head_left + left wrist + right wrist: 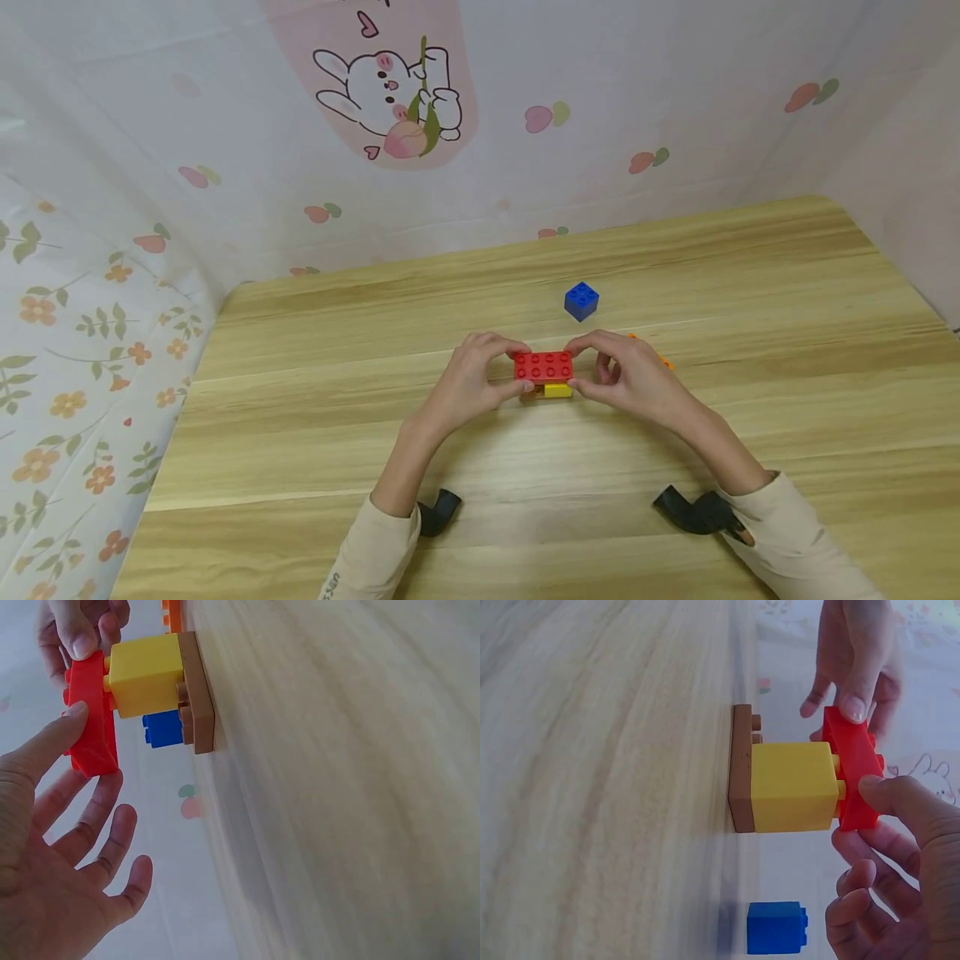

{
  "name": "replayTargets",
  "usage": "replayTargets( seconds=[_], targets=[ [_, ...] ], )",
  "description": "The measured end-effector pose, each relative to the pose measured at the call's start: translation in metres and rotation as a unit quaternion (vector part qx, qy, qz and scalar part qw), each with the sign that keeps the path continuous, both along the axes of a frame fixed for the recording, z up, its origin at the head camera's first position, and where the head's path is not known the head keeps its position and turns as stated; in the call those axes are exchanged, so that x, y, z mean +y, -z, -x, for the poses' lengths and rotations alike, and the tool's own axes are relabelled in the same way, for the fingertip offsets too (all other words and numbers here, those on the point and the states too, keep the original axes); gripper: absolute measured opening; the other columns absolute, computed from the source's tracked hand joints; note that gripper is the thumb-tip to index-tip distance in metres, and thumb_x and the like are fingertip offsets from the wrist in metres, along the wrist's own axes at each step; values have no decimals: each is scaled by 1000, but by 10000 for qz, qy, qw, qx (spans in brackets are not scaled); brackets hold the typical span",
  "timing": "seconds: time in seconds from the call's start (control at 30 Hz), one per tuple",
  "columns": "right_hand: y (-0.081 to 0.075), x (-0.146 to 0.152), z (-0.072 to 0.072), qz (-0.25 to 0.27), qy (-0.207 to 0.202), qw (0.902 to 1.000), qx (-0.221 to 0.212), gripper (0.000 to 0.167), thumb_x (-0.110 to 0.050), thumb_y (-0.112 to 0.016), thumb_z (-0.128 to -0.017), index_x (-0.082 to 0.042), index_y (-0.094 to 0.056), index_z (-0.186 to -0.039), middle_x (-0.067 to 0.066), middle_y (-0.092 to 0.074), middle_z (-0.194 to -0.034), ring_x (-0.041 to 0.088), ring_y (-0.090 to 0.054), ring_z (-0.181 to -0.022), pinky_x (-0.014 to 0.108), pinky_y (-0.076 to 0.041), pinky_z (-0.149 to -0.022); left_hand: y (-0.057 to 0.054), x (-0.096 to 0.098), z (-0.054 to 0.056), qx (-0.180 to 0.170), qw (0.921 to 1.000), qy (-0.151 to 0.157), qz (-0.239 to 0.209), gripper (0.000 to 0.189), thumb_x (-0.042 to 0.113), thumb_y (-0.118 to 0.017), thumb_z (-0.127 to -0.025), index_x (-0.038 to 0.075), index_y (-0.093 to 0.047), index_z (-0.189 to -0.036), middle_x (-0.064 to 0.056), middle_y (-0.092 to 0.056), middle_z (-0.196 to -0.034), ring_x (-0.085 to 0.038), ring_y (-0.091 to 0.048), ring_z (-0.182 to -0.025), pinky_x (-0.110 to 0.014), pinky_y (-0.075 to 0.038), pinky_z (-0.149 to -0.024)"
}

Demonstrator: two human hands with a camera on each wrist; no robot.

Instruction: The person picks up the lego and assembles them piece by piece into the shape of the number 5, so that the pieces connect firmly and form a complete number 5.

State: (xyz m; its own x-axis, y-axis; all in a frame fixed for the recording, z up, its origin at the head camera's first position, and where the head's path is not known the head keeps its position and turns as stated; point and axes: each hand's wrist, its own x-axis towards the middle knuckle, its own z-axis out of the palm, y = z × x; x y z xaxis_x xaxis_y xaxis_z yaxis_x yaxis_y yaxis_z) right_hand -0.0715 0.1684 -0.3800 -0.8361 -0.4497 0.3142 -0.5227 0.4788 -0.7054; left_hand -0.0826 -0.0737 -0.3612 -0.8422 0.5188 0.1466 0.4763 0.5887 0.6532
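A thin red building brick with two rows of studs is pinched at its left end by my left hand and at its right end by my right hand. Under it stands a yellow block on a flat brown plate lying on the table. In the right wrist view the red brick sits at the yellow block's studs, slightly tilted. The plate's other studs are bare, beneath the left end of the red brick. Beyond the hands stands a blue brick.
An orange piece lies mostly hidden behind the right hand. Black curved pieces show beside both sleeves. The wooden table meets a patterned cloth at its far edge.
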Motion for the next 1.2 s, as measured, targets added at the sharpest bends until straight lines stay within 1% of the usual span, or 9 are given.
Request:
replayTargets(
  seconds=[0.13,0.3,0.57,0.73,0.87,1.07,1.2],
  targets=[
    [0,-1,0,11,-34,10000,10,31,-7,-76,-76,-10,-64,-104,2,-62,-86,4,-44,-55,21,-42,-47,0,-1,-2,-101,9999,-28,-6,36,25,-77,-78,12,-66,-110,0,-61,-109,-18,-48,-102,-38,-39,-85],
    [0,-1,0,41,-61,10000,-9,32,-6,-76,-76,-9,-64,-105,2,-61,-86,4,-43,-55,21,-42,-47,1,-1,-3,-108,9999,-39,-49,36,25,-77,-78,12,-66,-110,1,-61,-108,-18,-47,-102,-39,-39,-87],
    [0,0,0,30,-83,10000,-40,34,-6,-77,-74,-11,-64,-104,3,-60,-82,4,-43,-53,21,-42,-46,3,-1,-4,-81,9999,-31,-142,36,24,-77,-77,12,-66,-109,1,-61,-106,-18,-48,-102,-39,-39,-88],
    [-1,0,1,57,-136,9999,-39,33,-5,-77,-74,-10,-65,-105,2,-59,-77,4,-42,-52,22,-42,-46,4,-1,-4,-161,9998,-54,-119,36,25,-77,-78,12,-66,-110,2,-61,-106,-17,-48,-102,-38,-39,-89],
    [-1,0,2,75,-141,9999,-14,32,-5,-77,-74,-9,-65,-104,2,-58,-75,3,-42,-52,22,-42,-46,5,0,-3,-254,9996,-48,-126,37,25,-76,-78,11,-67,-111,0,-62,-104,-20,-50,-101,-39,-41,-88],
    [-1,0,3,36,-102,9999,-24,31,-6,-77,-74,-10,-66,-103,-3,-51,-65,3,-40,-50,22,-42,-47,6,1,-4,-246,9996,-79,-87,37,24,-77,-78,10,-68,-111,0,-62,-103,-19,-51,-100,-37,-42,-87],
    [-1,0,3,13,-82,10000,-26,31,-7,-78,-74,-10,-66,-102,-6,-48,-63,3,-40,-50,22,-42,-47,6,1,-3,-264,9994,-94,-180,37,22,-78,-77,10,-68,-111,-1,-63,-103,-19,-51,-100,-37,-42,-87]
  ],
)
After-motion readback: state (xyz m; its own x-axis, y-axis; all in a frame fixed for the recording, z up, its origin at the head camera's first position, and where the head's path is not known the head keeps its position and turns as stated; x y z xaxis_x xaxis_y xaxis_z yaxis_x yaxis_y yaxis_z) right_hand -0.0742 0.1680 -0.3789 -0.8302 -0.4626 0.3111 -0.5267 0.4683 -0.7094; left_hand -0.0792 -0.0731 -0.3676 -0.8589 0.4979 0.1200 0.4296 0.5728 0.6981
